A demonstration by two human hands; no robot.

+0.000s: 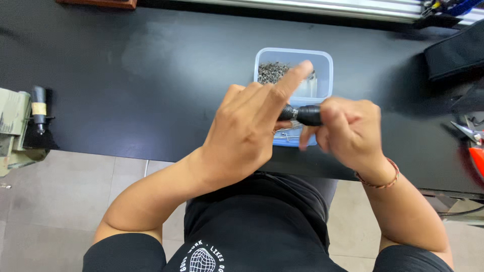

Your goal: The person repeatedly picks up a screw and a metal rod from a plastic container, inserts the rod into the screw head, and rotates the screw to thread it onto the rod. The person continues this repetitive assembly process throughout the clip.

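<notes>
Evidently steadying it for close work, the right hand point(348, 128) grips a black tool point(305, 115) in closed fingers above the plastic tub point(322, 75) on the bench point(151, 75), while the left hand point(247, 131) pinches its metal tip, forefinger raised.

My left hand point(242, 133) covers the tip of the black tool point(302, 115), so I cannot see what meets it there. My right hand point(348, 133) wraps the tool's rear; its length is hidden. Both hands block the near half of the clear plastic box point(322, 60). The small metal parts point(272, 72) inside are too fine to identify singly. My raised left fingertip is blurred. At the right edge, red-handled cutters point(474, 146) are cut off; at the left edge, a tan device point(15, 131) is only partly in frame.
</notes>
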